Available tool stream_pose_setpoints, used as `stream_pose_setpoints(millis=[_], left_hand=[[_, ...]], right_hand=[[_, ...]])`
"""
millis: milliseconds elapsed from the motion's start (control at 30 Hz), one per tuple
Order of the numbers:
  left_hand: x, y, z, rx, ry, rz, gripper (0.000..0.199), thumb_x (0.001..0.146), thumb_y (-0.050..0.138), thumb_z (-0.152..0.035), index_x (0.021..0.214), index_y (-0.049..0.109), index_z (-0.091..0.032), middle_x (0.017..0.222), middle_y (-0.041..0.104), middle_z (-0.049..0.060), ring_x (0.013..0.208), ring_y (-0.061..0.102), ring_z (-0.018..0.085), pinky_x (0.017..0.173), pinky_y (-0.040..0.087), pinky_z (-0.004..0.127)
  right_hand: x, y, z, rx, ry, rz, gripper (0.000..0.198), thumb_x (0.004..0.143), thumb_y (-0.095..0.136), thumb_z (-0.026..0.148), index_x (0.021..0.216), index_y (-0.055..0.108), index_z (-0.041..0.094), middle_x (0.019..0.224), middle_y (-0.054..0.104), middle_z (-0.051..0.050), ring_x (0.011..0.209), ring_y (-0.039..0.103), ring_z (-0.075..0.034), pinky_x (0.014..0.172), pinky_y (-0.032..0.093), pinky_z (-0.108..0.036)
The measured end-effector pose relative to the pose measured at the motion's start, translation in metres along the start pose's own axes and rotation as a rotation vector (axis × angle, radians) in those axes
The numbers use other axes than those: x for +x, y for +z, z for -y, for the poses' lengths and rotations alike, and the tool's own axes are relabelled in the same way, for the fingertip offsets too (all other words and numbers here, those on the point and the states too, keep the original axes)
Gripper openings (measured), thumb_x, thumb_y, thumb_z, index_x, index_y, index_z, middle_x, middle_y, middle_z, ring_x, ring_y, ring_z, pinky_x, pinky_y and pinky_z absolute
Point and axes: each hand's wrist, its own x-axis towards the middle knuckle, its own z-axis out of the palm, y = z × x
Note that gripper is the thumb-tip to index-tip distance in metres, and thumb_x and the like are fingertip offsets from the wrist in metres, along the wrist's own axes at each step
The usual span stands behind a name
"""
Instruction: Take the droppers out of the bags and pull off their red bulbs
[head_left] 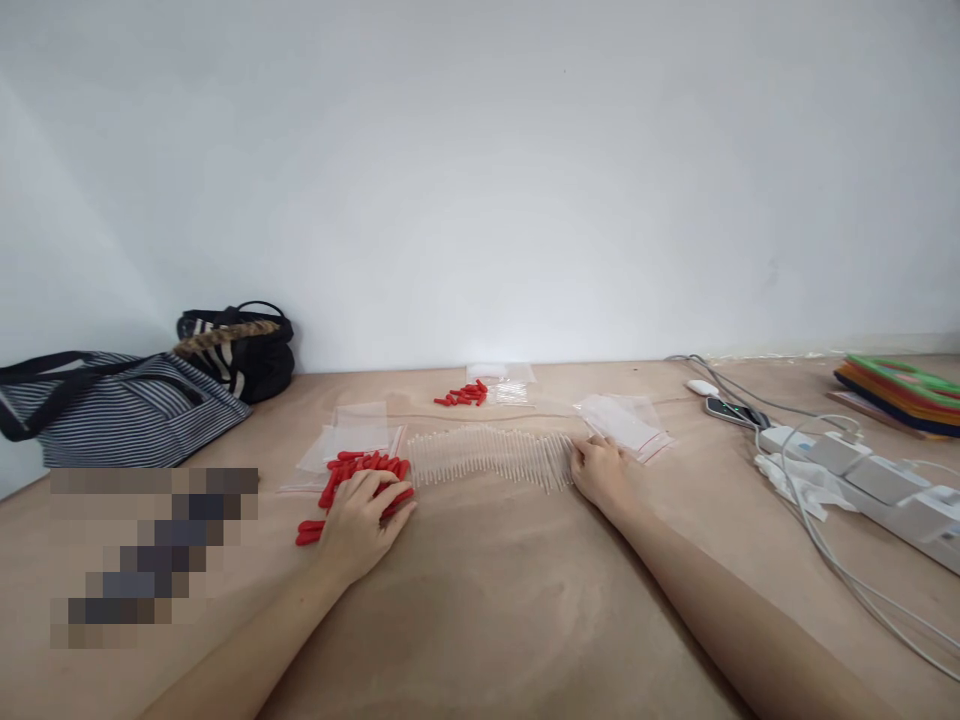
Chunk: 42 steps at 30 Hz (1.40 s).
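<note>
My left hand (363, 524) rests on a pile of red, elongated pieces with rounded ends (367, 462). Its fingers are bent but apart, the thumb stretched to the right, and I see nothing gripped in it. In the middle of the table lies a long row of thin, pale sticks with small knobbed ends (487, 455), side by side. At the right end of that row, my right hand (602, 474) has its fingers curled down and closed against the last sticks. Its fingertips are mostly hidden, so what they hold cannot be made out.
Clear zip bags lie behind the red pile (360, 428) and beyond my right hand (622, 422). Farther back are a small red heap (462, 395) and a packet of sticks (513, 391). Striped bag (142, 410) stands left; power strip (885, 480) and cables lie right.
</note>
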Motion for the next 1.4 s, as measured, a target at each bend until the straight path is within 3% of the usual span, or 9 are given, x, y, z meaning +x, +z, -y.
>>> stream_pose_setpoints(millis=[167,433,733,900,1000,1100,1167,1300,1400], left_hand=[[0.001,-0.003,-0.004,0.024,0.087,-0.038,0.012,0.077,0.056,-0.028,0.083,0.064,-0.022,0.083,0.062,0.005,0.079,0.053,0.021,0.071,0.041,0.035],[0.002,-0.004,-0.010,-0.096,0.150,-0.082,0.012,0.080,0.052,-0.022,0.085,0.063,-0.023,0.079,0.062,0.002,0.076,0.054,0.016,0.072,0.042,0.032],[0.002,-0.007,-0.020,-0.135,0.317,-0.116,0.020,0.079,0.049,-0.010,0.085,0.061,-0.025,0.076,0.063,0.001,0.077,0.054,0.015,0.074,0.043,0.031],[0.002,-0.004,-0.038,-0.327,0.338,-0.086,0.021,0.079,0.047,-0.008,0.091,0.059,-0.021,0.072,0.060,0.002,0.070,0.053,0.013,0.068,0.046,0.027],[0.005,0.004,-0.054,-0.481,0.308,-0.049,0.021,0.081,0.045,-0.007,0.093,0.058,-0.018,0.071,0.060,0.003,0.066,0.054,0.012,0.064,0.048,0.025],[0.013,0.014,-0.070,-0.563,0.215,0.022,0.021,0.083,0.044,-0.011,0.096,0.059,-0.017,0.078,0.062,0.005,0.071,0.057,0.013,0.066,0.049,0.025],[0.019,0.021,-0.079,-0.568,0.132,0.059,0.022,0.083,0.045,-0.015,0.101,0.058,-0.018,0.084,0.063,0.006,0.078,0.059,0.015,0.070,0.050,0.027],[0.026,0.032,-0.096,-0.570,-0.004,0.082,0.033,0.080,0.052,-0.027,0.112,0.050,-0.019,0.092,0.065,0.006,0.083,0.061,0.018,0.073,0.051,0.030],[0.027,0.036,-0.103,-0.588,-0.130,0.093,0.025,0.078,0.055,-0.030,0.101,0.052,-0.019,0.082,0.066,0.003,0.074,0.062,0.016,0.065,0.051,0.027]], right_hand=[[0.004,-0.009,-0.010,-0.010,0.048,-0.025,0.028,0.081,0.039,0.023,0.087,0.066,0.021,0.090,0.062,-0.009,0.092,0.048,-0.024,0.073,0.026,-0.036],[0.008,-0.022,-0.048,-0.022,0.261,0.011,0.032,0.074,0.043,0.044,0.075,0.067,0.022,0.083,0.060,-0.009,0.093,0.045,-0.028,0.078,0.021,-0.043],[0.007,-0.020,-0.050,-0.073,0.304,0.094,0.031,0.078,0.041,0.037,0.085,0.064,0.016,0.090,0.061,-0.014,0.097,0.046,-0.030,0.079,0.024,-0.044],[0.009,-0.027,-0.044,-0.045,0.305,0.068,0.030,0.079,0.039,0.033,0.080,0.064,0.016,0.093,0.062,-0.013,0.099,0.046,-0.030,0.080,0.025,-0.045],[0.004,-0.030,-0.025,0.191,0.272,0.014,0.029,0.079,0.039,0.036,0.082,0.062,0.019,0.090,0.063,-0.009,0.095,0.049,-0.027,0.080,0.028,-0.043],[-0.012,-0.026,0.009,0.800,0.102,0.081,0.032,0.077,0.040,0.043,0.080,0.058,0.017,0.079,0.062,-0.007,0.077,0.054,-0.021,0.071,0.037,-0.034],[-0.026,-0.019,0.033,0.897,0.052,0.129,0.037,0.077,0.037,0.049,0.073,0.057,0.017,0.069,0.061,-0.005,0.066,0.054,-0.018,0.064,0.040,-0.030],[-0.049,-0.009,0.068,1.075,0.001,0.182,0.041,0.078,0.039,0.052,0.073,0.057,0.016,0.071,0.062,-0.004,0.067,0.055,-0.016,0.065,0.042,-0.028],[-0.056,-0.009,0.076,1.182,-0.025,0.237,0.041,0.077,0.044,0.053,0.077,0.061,0.016,0.072,0.064,-0.004,0.068,0.056,-0.016,0.065,0.042,-0.027]])
